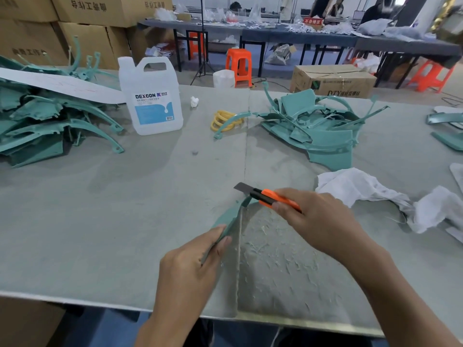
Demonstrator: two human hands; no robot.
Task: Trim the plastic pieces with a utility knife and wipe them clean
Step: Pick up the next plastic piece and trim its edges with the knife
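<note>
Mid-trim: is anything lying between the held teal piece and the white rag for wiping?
Nothing on the table does. Between the teal piece in the left hand and the white rag lie only shavings on the mat; the right hand with the utility knife is above that stretch.

Your desk (112,221) is covered w/ grey felt-like cloth, matt & fuzzy, roughened near you by pale plastic shavings (275,251). Plastic piece (226,216) you hold: teal, smooth, semi-matt. Utility knife (269,197): shiny orange & black plastic body, dull grey metal blade. Rag (355,186): crumpled white cloth. Jug (152,78): translucent white plastic, glossy label. Boxes (95,11): matt brown cardboard.
</note>
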